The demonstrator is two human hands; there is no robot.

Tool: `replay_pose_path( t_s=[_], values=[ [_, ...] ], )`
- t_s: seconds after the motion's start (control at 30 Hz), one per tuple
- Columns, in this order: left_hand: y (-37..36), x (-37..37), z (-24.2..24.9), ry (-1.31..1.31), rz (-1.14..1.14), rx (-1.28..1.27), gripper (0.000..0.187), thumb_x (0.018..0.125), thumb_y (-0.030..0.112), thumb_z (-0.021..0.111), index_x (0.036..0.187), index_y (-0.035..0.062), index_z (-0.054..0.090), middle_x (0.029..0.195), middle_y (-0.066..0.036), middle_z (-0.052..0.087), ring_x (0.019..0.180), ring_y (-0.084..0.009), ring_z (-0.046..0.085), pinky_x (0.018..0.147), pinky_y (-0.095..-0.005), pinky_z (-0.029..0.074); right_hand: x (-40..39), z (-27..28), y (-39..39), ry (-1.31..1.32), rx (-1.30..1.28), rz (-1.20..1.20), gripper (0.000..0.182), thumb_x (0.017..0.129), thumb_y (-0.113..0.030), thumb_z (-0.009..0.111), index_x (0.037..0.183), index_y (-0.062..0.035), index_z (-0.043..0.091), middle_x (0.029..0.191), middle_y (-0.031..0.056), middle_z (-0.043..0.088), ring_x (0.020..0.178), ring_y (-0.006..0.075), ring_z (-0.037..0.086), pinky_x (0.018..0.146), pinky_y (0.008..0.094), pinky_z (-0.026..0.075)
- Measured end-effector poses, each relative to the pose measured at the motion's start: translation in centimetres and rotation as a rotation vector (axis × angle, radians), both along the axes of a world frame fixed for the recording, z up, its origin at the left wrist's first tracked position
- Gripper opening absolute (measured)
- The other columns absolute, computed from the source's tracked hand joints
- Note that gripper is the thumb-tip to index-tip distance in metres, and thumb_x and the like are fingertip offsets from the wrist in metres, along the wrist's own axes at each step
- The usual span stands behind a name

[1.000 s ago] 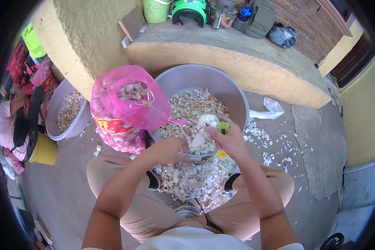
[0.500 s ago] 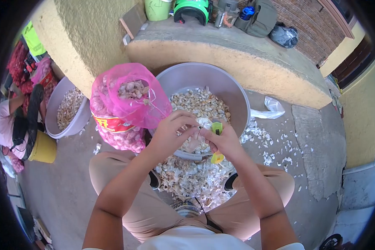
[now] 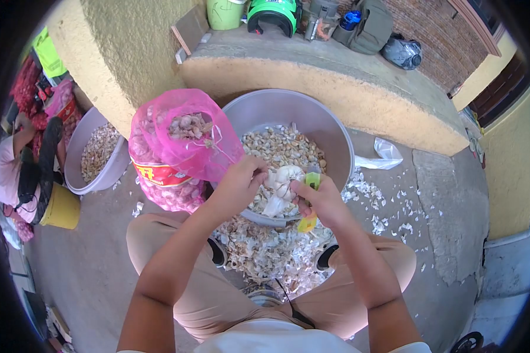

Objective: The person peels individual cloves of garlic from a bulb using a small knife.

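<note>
A white garlic bulb (image 3: 287,178) with loose papery skin is between my two hands, above the near side of a large grey tub (image 3: 335,147). My left hand (image 3: 244,182) is closed, its fingertips pinched at the bulb's left edge. From the other side, my right hand (image 3: 323,200) presses its thumb against the bulb. The same hand grips a yellow-green utility knife (image 3: 307,222), which sticks out above and below the fingers. Its blade cannot be made out. Separated garlic cloves (image 3: 282,147) cover the tub's bottom.
Left of the tub stands a pink mesh sack (image 3: 168,141) of garlic bulbs. Peeled skins (image 3: 271,253) are heaped between my feet. Another person (image 3: 26,167) sits at far left beside a second tub (image 3: 76,187) and a yellow bucket (image 3: 62,209). A concrete ledge (image 3: 330,79) runs behind.
My hands have moved slightly apart, the left one to the left. The garlic bulb now shows more fully between them, with its cloves exposed. The knife stays in my right hand.
</note>
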State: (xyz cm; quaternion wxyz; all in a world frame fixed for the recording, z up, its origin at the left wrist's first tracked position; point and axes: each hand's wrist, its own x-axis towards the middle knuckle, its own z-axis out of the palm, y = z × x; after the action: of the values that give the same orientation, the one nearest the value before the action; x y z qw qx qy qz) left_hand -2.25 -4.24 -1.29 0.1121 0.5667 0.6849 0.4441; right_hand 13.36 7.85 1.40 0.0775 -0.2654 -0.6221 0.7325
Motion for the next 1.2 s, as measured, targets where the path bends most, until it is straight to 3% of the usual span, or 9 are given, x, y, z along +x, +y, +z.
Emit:
replay_pose_path(
  t_s=[0.1,0.2,0.3,0.4,0.47,0.57,0.67,0.77,1.2],
  values=[
    [0.1,0.8,0.2,-0.745,0.031,-0.137,0.017,0.084,0.014,0.051,0.096,0.003,0.047,0.083,-0.006,0.051,0.074,-0.0154,0.054,0.058,-0.0272,0.046,0.2,0.2,-0.2,0.004,0.039,0.077,0.024,0.08,-0.022,0.059,0.09,-0.0012,0.054,0.058,0.0003,0.051,0.04,0.006,0.043,0.037,0.0194,0.032],
    [-0.4,0.6,1.1,-0.866,-0.112,-0.27,0.027,0.086,0.026,0.049,0.104,0.005,0.046,0.085,-0.003,0.052,0.077,-0.0107,0.054,0.053,-0.0231,0.047,0.2,-0.5,-0.2,0.033,0.066,0.112,0.034,0.08,-0.024,0.06,0.103,-0.0009,0.051,0.062,0.0007,0.052,0.041,0.0055,0.043,0.037,0.0192,0.032],
    [-0.4,1.2,1.3,-0.803,-0.16,-0.319,0.036,0.084,0.032,0.051,0.106,0.0041,0.047,0.088,-0.007,0.054,0.076,-0.0151,0.055,0.06,-0.0273,0.047,0.0,-0.5,-0.2,0.001,0.193,0.141,0.042,0.079,-0.026,0.06,0.111,-0.0013,0.048,0.066,0.0026,0.054,0.045,0.0069,0.046,0.04,0.0208,0.035],
    [-0.2,1.2,0.7,-0.189,-0.177,-0.144,0.039,0.082,0.033,0.053,0.103,0.0011,0.048,0.089,-0.012,0.055,0.076,-0.0207,0.055,0.068,-0.0322,0.045,-0.2,-0.3,-0.4,-0.047,0.47,0.145,0.044,0.078,-0.029,0.061,0.111,-0.0014,0.047,0.072,0.0058,0.056,0.053,0.0103,0.051,0.046,0.0236,0.04],
    [-0.2,1.6,0.9,-0.208,-0.127,-0.166,0.039,0.081,0.033,0.054,0.102,-0.0003,0.049,0.088,-0.015,0.055,0.077,-0.0242,0.055,0.071,-0.034,0.043,-0.2,-1.0,-0.4,-0.022,0.55,0.152,0.046,0.078,-0.03,0.061,0.111,-0.0007,0.047,0.076,0.0078,0.058,0.059,0.0125,0.054,0.052,0.0256,0.043],
    [-0.2,2.1,0.6,-0.314,-0.079,-0.167,0.038,0.082,0.032,0.053,0.1,-0.0015,0.049,0.085,-0.017,0.056,0.076,-0.0265,0.056,0.069,-0.0346,0.042,-0.3,0.1,-0.8,-0.155,0.336,0.163,0.042,0.079,-0.027,0.059,0.109,-0.0006,0.048,0.078,0.0087,0.059,0.065,0.0137,0.056,0.058,0.0265,0.044],
    [0.0,2.7,0.4,-0.329,-0.021,-0.111,0.035,0.083,0.03,0.05,0.099,-0.0016,0.049,0.081,-0.017,0.057,0.072,-0.0272,0.056,0.066,-0.0342,0.042,-0.4,-1.7,-1.1,0.018,0.445,0.137,0.037,0.079,-0.022,0.058,0.108,-0.0008,0.049,0.077,0.0079,0.058,0.065,0.012,0.055,0.06,0.0257,0.044],
    [0.0,2.7,0.5,-0.33,-0.007,-0.069,0.032,0.083,0.028,0.047,0.095,-0.0014,0.05,0.076,-0.016,0.057,0.068,-0.026,0.056,0.063,-0.0336,0.042,-0.6,-1.3,-1.9,0.051,0.344,0.074,0.034,0.08,-0.017,0.057,0.109,-0.0012,0.049,0.076,0.0049,0.058,0.065,0.0109,0.054,0.059,0.0249,0.043],
    [0.6,2.4,-1.2,-0.562,-0.14,0.104,0.033,0.084,0.03,0.047,0.091,-0.0014,0.052,0.075,-0.009,0.055,0.069,-0.0141,0.052,0.063,-0.0287,0.042,-0.3,-2.0,-2.4,0.209,-0.063,-0.037,0.028,0.083,-0.012,0.052,0.108,-0.0014,0.051,0.06,-0.0013,0.05,0.046,0.0032,0.043,0.039,0.0174,0.035]
  ],
)
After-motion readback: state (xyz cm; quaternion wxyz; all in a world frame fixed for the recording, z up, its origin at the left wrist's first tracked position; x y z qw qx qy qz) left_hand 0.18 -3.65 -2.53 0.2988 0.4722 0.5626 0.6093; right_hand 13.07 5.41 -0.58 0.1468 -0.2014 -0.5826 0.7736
